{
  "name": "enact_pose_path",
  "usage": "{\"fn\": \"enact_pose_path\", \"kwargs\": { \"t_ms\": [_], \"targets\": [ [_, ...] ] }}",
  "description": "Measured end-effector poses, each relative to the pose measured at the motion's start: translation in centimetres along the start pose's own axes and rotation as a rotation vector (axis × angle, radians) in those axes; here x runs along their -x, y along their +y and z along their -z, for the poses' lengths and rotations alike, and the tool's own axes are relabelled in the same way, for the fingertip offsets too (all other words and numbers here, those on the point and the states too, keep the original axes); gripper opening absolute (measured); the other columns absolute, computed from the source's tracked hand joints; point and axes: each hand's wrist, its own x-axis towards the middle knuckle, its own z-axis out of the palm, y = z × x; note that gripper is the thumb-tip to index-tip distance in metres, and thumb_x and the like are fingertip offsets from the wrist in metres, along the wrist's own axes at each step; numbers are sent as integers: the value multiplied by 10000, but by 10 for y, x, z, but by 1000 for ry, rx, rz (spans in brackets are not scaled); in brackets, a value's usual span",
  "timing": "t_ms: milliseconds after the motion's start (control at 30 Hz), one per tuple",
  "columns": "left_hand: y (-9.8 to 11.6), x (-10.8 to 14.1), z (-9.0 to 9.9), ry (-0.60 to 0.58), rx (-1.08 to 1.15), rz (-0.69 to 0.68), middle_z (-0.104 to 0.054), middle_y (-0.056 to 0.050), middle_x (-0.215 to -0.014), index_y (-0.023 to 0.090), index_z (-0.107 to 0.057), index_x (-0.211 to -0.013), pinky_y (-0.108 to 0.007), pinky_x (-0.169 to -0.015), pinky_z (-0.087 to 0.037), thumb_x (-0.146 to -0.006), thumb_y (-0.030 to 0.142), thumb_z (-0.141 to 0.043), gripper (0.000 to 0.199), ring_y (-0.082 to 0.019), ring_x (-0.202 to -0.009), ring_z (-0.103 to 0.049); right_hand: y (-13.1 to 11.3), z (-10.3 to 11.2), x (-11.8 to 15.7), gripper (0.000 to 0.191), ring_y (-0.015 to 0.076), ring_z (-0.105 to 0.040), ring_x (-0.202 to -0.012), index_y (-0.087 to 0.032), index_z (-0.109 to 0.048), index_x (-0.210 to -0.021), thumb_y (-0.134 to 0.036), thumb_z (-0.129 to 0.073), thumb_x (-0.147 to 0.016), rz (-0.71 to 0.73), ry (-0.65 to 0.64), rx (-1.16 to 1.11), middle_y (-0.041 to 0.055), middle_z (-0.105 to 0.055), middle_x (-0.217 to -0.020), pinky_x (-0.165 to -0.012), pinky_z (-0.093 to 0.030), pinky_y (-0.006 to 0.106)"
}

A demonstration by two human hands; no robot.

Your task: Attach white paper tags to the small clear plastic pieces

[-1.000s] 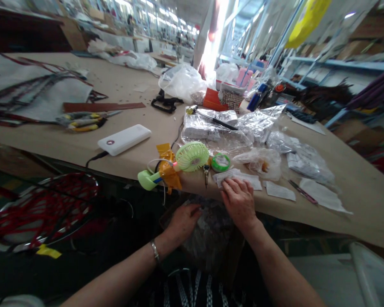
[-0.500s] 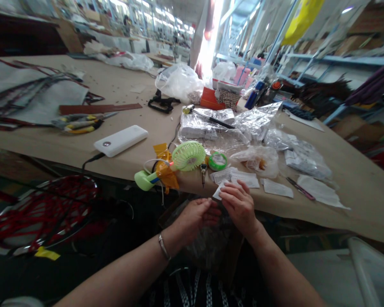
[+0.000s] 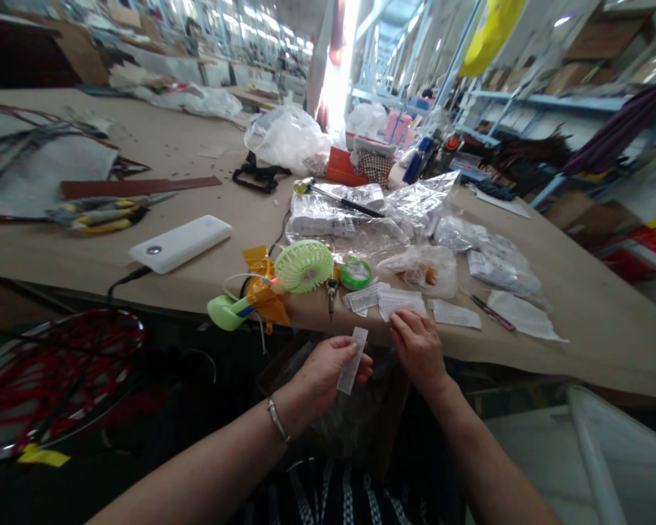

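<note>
The person's left hand (image 3: 328, 370) is partly closed, thumb and fingers pinching a narrow, translucent white strip (image 3: 351, 362), which is held at a tilt just in front of the near edge of the brown, paper-covered counter (image 3: 251, 211). A silver-coloured metal bangle (image 3: 278, 421) circles the left wrist. The right hand (image 3: 420, 350) is loosely bent, its fingertips on the near edge of a white rectangular sheet with rows of fine print (image 3: 401, 302); whether it grips the sheet cannot be told. Just left of that sheet lie some overlapping white paper-like strips (image 3: 365, 297), and to its right a separate flat white slip (image 3: 455, 313). Farther right, a slim pink-and-dark tool (image 3: 492, 312) lies beside a crumpled white sheet (image 3: 526, 316). Behind the strips are a round, bright green ring (image 3: 355, 273) and a thin clear plastic bag (image 3: 423, 268) with something orange-brown inside. Left of the ring, a small metal-tipped pointed tool (image 3: 332, 295) points toward the counter's edge, next to a pale green plastic fan (image 3: 305, 267) with orange tape (image 3: 269, 302) around its handle.
</note>
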Motion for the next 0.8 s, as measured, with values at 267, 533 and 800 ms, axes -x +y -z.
{"fn": "enact_pose_path", "kwargs": {
  "t_ms": [267, 533, 800],
  "targets": [
    [3, 1, -3, 34, -62, 15, -662, -90, -729, 103, -596, -854, -251, -520, -494, -785, 207, -577, 126, -140, -551, -610, 7, 0, -1, 145, 191, -591, -939, -194, -659, -882, -197, -516, -860, -20, 95, -149, 55, -679, -918, -871, -461, 359],
    [4, -2, -9, -112, 156, 21, -627, -62, -649, 75, -627, -750, -225, -499, -433, -690, 124, -646, 80, -111, -509, -559, -37, 14, 8, 137, 192, -567, -1040, -234, -643, -903, -151, -569, -824, 259, 50, -482, 23, -677, -932, -920, -440, 404],
    [-1, -2, -7, -75, 257, -2, -581, -28, -579, 76, -605, -647, -172, -409, -344, -672, 95, -648, 53, -71, -443, -505, -60, 6, 17, 125, 177, -550, -1028, -213, -631, -880, -154, -523, -855, 340, -50, -527, 20, -671, -895, -930, -431, 379]
  ]
}}
